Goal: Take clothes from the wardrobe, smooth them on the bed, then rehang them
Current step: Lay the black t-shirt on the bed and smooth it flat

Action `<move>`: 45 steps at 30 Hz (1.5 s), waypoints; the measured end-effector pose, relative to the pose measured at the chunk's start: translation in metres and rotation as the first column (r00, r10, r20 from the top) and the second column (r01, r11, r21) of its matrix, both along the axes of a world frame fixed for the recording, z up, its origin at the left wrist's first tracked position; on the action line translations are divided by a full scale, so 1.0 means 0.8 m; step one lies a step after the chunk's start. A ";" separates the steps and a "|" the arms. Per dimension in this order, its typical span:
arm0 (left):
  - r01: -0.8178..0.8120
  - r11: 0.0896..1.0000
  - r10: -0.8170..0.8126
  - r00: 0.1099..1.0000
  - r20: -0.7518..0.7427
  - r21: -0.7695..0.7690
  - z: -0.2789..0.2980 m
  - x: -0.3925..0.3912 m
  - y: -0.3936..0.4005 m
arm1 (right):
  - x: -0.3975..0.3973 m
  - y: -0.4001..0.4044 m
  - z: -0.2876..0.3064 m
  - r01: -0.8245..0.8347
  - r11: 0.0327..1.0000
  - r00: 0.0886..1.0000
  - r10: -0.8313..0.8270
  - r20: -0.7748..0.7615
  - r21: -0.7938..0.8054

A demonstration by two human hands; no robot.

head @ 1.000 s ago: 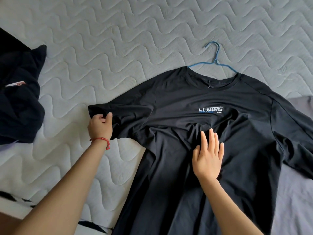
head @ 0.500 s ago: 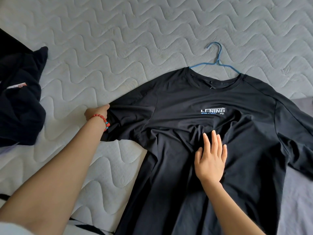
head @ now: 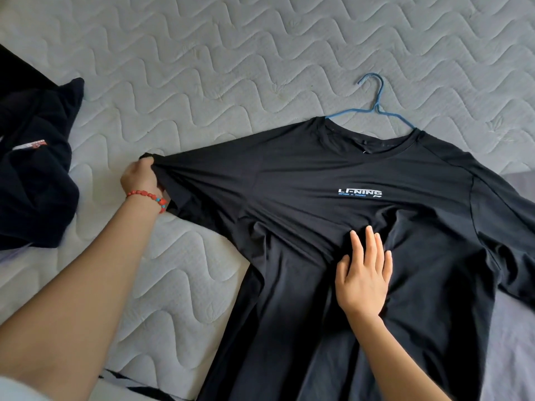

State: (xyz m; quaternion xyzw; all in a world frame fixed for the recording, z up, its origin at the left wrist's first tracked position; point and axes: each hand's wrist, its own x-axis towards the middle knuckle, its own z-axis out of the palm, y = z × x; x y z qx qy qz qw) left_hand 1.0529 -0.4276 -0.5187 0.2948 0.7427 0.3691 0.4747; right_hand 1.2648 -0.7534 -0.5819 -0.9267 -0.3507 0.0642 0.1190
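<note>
While the left arm reaches from the lower left of the frame, the left hand is closed around the sleeve end of the black short-sleeved cotton T-shirt and holds it stretched tight. At the centre right, the right hand lies open and flat on the shirt's chest, fingers together. This shirt is spread on the pale grey quilted mattress with wavy stitching, on a thin blue wire hanger. A red bead bracelet circles the left wrist.

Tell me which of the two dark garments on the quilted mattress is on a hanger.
The black logo T-shirt spread flat at centre: a blue wire hanger pokes from its collar. The dark crumpled garment at the left edge shows none.
</note>
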 end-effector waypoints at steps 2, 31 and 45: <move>-0.005 0.999 0.002 0.998 0.065 0.040 -0.001 0.002 -0.004 | 0.000 0.000 -0.001 0.001 1.000 1.000 -0.001 -0.002 -0.002; 0.318 0.929 -0.367 0.731 -0.576 -0.188 -0.026 -0.003 -0.056 | 0.001 -0.001 0.000 -0.005 1.000 1.000 0.004 -0.029 -0.008; 0.634 0.772 -0.478 0.626 -0.616 0.044 -0.006 0.013 -0.215 | -0.003 -0.042 0.027 0.071 0.994 0.970 -0.050 -0.240 0.077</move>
